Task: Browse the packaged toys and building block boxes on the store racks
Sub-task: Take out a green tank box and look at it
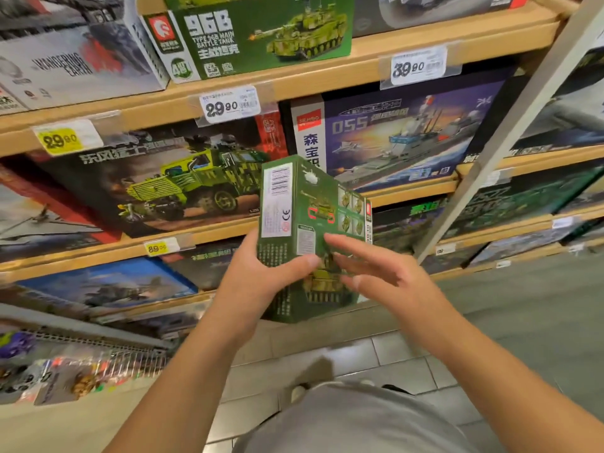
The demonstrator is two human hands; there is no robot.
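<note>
Two hands meet at a green tank block box [304, 223], held upright and tilted before the wooden racks [327, 76]. Left hand [261, 273] grips its lower edge, thumb curled across the face. Right hand [376, 273] has fingers straight, tips touching the box. Behind stand an armoured-truck box [157, 181], a 055 warship box [402, 135] and a 29.90 price tag [228, 104].
</note>
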